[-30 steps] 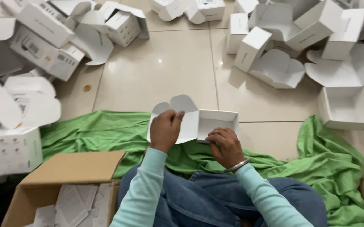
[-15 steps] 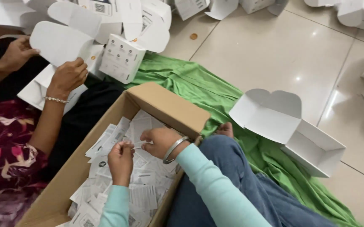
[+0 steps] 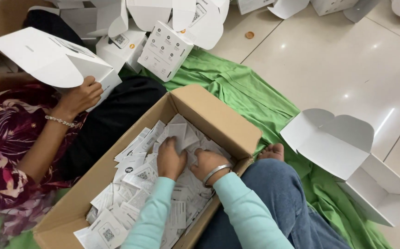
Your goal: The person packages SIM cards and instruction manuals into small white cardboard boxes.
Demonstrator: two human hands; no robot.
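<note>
Both my hands are down inside a brown cardboard box (image 3: 218,117) filled with several white printed leaflets (image 3: 135,175). My left hand (image 3: 170,159) rests on the pile with its fingers around an upright leaflet (image 3: 177,131). My right hand (image 3: 206,162), with a metal bangle on the wrist, is curled into the papers just to its right; its fingertips are buried. An open white carton (image 3: 333,138) with its lid flaps up lies on the green cloth (image 3: 250,99) to my right, untouched.
A co-worker sits at my left; a hand (image 3: 82,97) with a bead bracelet holds an open white carton (image 3: 43,55). More white cartons (image 3: 165,50) are piled at the top. A coin (image 3: 249,35) lies on the tiled floor. My bare foot (image 3: 272,151) is beside the cardboard box.
A second ago my hands held the white carton in front of me. I turned left and put both hands in the cardboard box; they have now sunk from a lifted leaflet into the pile.
</note>
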